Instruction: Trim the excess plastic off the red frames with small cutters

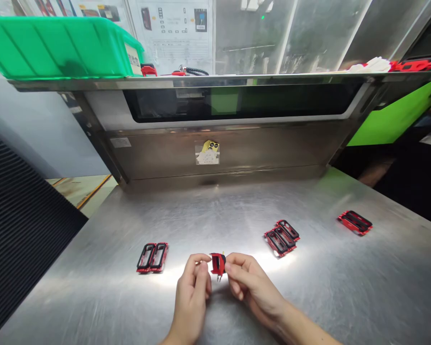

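The left hand and the right hand are held low over the stainless steel bench, turned inward toward each other; between them, a small red-and-black frame is lifted clear of the surface, near the bench's front edge. The left grip is narrow, pinching one side of the frame; the right grip is equally narrow on the opposite side; a thin pin or lead seems to hang below the frame, though it is too small to tell which.

Three lots of similar frames lie on the bench; a matching pair sits side by side to the left of the hands; an overlapping group of about three sits to the right, farther away; a single frame lies well apart at the far right. Nothing shows which of these are finished and which are left to handle.

On the far shelf, a green plastic bin stands at the left; red parts lie at the right.
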A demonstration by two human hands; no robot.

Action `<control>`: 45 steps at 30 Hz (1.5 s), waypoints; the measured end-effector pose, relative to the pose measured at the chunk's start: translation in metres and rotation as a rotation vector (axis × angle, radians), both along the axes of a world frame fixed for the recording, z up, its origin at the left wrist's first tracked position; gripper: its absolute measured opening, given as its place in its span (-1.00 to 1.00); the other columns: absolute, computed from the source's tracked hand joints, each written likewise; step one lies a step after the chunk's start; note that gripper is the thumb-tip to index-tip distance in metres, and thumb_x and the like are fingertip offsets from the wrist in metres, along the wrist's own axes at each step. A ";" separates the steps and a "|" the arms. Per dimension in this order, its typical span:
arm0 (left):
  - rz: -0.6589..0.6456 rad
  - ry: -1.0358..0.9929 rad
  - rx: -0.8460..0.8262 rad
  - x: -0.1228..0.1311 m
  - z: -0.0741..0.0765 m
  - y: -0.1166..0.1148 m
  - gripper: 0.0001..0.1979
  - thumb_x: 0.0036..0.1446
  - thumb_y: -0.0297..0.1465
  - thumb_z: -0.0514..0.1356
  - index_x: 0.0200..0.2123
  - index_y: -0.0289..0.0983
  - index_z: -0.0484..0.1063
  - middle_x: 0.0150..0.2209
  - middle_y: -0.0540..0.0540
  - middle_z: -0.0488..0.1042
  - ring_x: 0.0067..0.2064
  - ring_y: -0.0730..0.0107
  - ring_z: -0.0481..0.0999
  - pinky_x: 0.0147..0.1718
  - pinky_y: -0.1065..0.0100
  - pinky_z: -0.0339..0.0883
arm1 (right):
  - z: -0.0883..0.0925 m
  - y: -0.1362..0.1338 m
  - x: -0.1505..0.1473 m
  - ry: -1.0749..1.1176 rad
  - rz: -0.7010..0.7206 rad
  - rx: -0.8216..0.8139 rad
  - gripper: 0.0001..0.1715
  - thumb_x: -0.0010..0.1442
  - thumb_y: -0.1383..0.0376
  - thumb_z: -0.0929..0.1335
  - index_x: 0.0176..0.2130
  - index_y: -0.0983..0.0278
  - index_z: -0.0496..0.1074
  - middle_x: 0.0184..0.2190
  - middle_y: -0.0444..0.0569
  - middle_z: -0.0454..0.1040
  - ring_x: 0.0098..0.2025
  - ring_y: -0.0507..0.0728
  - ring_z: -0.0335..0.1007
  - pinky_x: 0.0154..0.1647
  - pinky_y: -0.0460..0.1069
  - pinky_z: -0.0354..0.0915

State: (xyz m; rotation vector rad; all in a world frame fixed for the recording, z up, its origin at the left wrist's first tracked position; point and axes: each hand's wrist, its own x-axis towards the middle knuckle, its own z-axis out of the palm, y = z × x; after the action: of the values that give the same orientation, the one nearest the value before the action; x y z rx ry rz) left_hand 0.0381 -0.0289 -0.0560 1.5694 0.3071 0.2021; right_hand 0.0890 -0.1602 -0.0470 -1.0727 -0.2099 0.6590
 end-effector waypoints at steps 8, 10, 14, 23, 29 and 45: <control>-0.108 -0.053 0.061 -0.005 0.003 -0.004 -0.62 0.18 -0.08 0.04 -0.31 -0.27 0.41 -0.55 0.01 0.23 -0.46 0.37 0.25 -0.47 0.43 0.14 | 0.001 0.000 -0.001 0.002 0.005 -0.017 -0.44 -0.06 -0.04 0.50 -0.52 0.36 0.31 -0.76 -0.23 0.12 -0.69 -0.10 -0.10 -0.68 -0.20 -0.13; -0.097 -0.064 0.062 -0.004 0.002 -0.004 -0.63 0.18 -0.08 0.05 -0.30 -0.27 0.41 -0.54 0.01 0.23 -0.44 0.36 0.27 -0.44 0.43 0.15 | 0.000 0.000 -0.002 -0.019 0.007 -0.033 -0.45 -0.06 -0.04 0.50 -0.52 0.37 0.33 -0.76 -0.22 0.12 -0.70 -0.10 -0.10 -0.68 -0.19 -0.13; -0.103 -0.076 0.055 -0.003 0.000 -0.002 -0.62 0.18 -0.06 0.03 -0.31 -0.25 0.40 -0.57 0.03 0.18 -0.44 0.35 0.27 -0.41 0.43 0.16 | 0.000 0.000 -0.002 -0.060 0.005 -0.053 -0.45 -0.05 -0.04 0.50 -0.51 0.38 0.37 -0.76 -0.21 0.12 -0.69 -0.09 -0.07 -0.68 -0.19 -0.11; -0.045 -0.076 0.056 -0.003 0.008 -0.001 -0.51 0.13 0.05 0.03 -0.49 -0.27 0.33 -0.59 0.03 0.21 -0.53 0.44 0.18 -0.53 0.45 0.09 | -0.001 0.000 -0.001 -0.210 -0.007 -0.113 -0.43 0.01 -0.09 0.45 -0.48 0.40 0.45 -0.74 -0.18 0.15 -0.70 -0.08 0.00 -0.69 -0.19 -0.07; -0.004 0.011 -0.107 0.004 0.010 0.000 -0.40 -0.04 0.19 0.07 -0.60 -0.27 0.16 -0.67 0.11 0.03 -0.61 0.56 0.00 -0.65 0.50 -0.06 | -0.001 0.001 -0.002 -0.320 -0.092 -0.232 -0.30 0.07 -0.20 0.35 -0.55 0.40 0.42 -0.80 -0.18 0.11 -0.73 -0.07 -0.07 -0.67 -0.16 -0.09; -0.048 0.169 -0.426 0.011 0.010 0.001 -0.36 -0.26 0.21 0.22 -0.58 -0.29 0.18 -0.73 0.17 0.06 -0.73 0.71 -0.07 -0.81 0.62 -0.20 | -0.014 0.012 0.003 -0.037 0.184 -0.157 -0.33 0.03 -0.24 0.33 -0.35 0.32 0.21 -0.73 -0.22 0.25 -0.77 -0.10 -0.05 -0.75 -0.21 -0.17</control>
State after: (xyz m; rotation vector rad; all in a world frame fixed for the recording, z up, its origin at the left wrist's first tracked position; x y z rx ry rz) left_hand 0.0495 -0.0278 -0.0460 1.1706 0.4145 -0.0344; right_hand 0.0921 -0.1484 -0.0610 -1.2261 -0.2956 0.8318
